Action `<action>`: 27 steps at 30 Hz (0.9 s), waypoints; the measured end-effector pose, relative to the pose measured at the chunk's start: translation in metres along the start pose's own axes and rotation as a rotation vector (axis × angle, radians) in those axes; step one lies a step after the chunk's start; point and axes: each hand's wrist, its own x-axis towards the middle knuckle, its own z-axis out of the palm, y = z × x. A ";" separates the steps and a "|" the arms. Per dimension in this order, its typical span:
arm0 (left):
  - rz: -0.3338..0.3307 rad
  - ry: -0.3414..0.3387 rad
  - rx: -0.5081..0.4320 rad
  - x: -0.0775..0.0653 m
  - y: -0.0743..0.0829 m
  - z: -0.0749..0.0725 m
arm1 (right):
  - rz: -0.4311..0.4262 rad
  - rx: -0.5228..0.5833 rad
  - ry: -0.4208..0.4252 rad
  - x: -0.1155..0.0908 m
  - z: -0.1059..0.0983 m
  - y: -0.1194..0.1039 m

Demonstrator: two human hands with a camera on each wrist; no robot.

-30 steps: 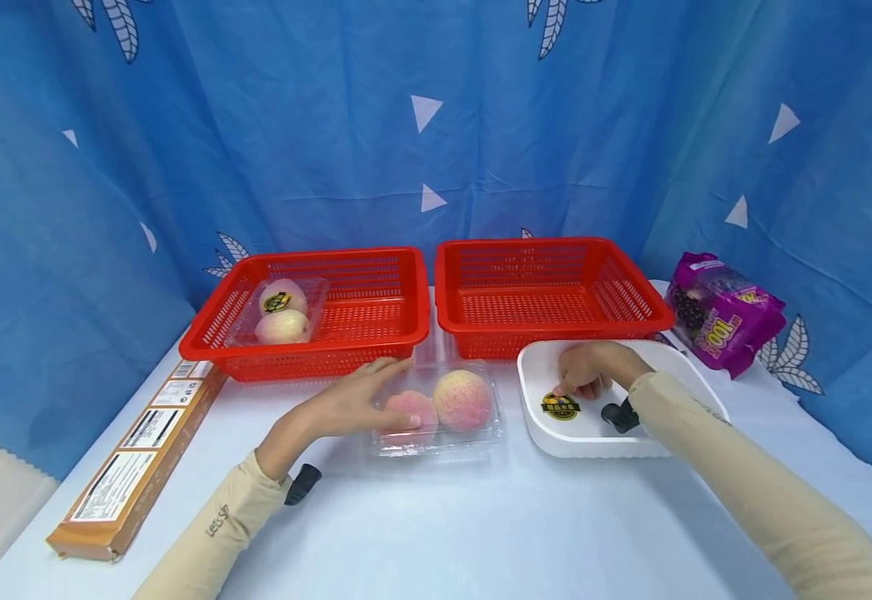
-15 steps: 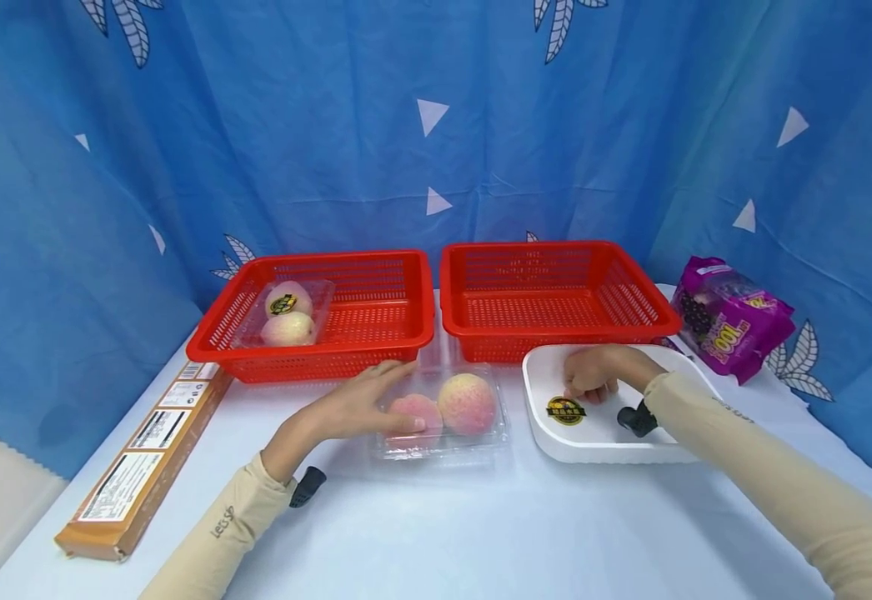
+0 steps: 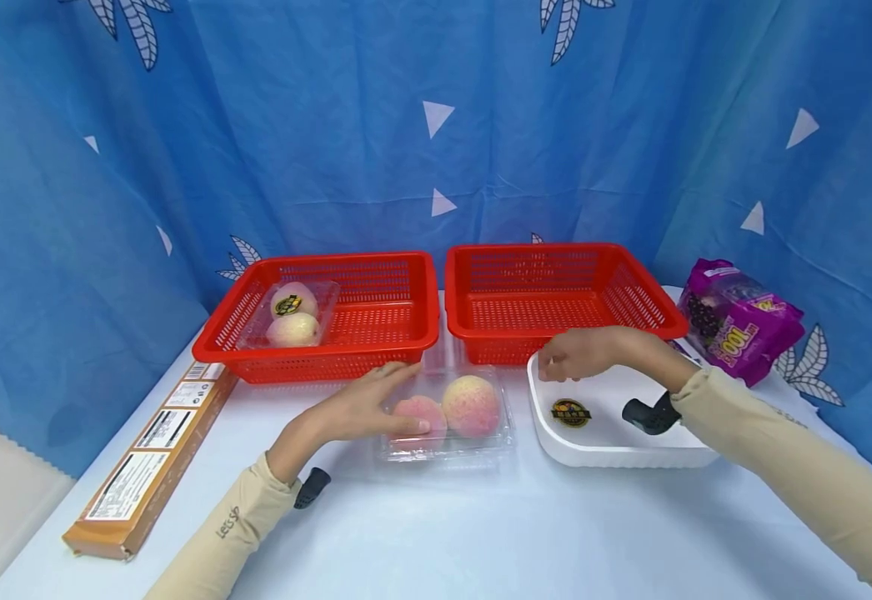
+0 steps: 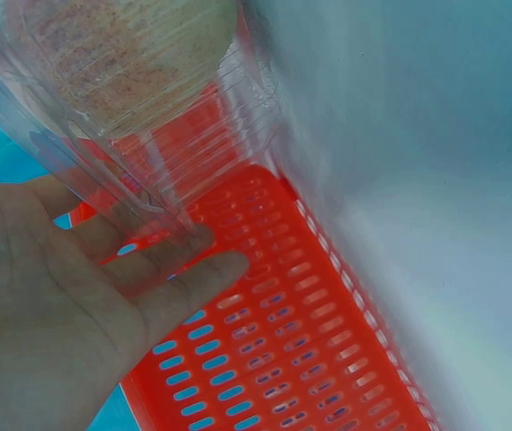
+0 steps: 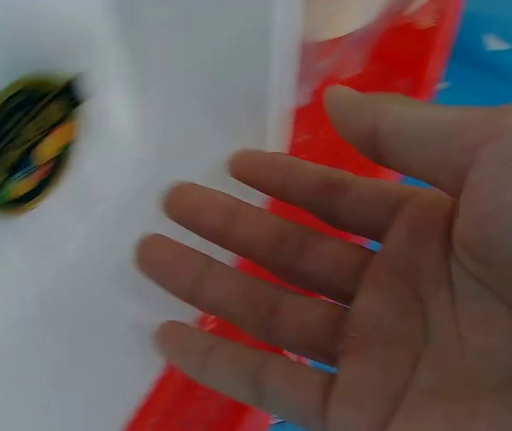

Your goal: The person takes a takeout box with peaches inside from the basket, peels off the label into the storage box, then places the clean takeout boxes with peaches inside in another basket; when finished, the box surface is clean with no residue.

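A clear plastic clamshell box (image 3: 507,417) with two pink-and-yellow peaches (image 3: 472,407) lies on the white cloth. My left hand (image 3: 368,406) rests at its left side, the thumb across the front peach and the other fingers stretched along the box. Seen from the left wrist, those fingers are loosely straight against the clear wall (image 4: 162,180). My right hand (image 3: 582,352) is over the back left of a white tray (image 3: 616,454), holding nothing; its fingers spread loosely in the right wrist view. A black-and-gold round sticker (image 3: 571,412) lies in the tray.
Behind the box stands a red basket (image 3: 331,358) holding another clear box of peaches (image 3: 293,315). A second red basket (image 3: 556,310) stands behind the tray. A purple bag (image 3: 744,325) is at the far right, and a long brown carton (image 3: 154,458) at the left.
My right hand has lifted from the sticker in the tray and moved back toward the rim, its fingers loosening. My left hand stays on the box. The view has shifted slightly.
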 end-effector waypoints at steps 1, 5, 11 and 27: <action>-0.001 0.000 0.000 0.000 0.000 0.000 | -0.041 -0.004 0.039 0.000 -0.002 -0.005; 0.001 0.000 0.009 0.000 0.001 0.000 | -0.160 0.002 0.181 0.002 -0.007 -0.023; 0.001 -0.004 0.009 0.000 0.001 0.000 | -0.258 0.063 0.209 0.015 -0.004 -0.041; -0.006 -0.010 -0.010 0.001 0.000 -0.001 | -0.272 0.089 0.018 0.069 0.007 -0.047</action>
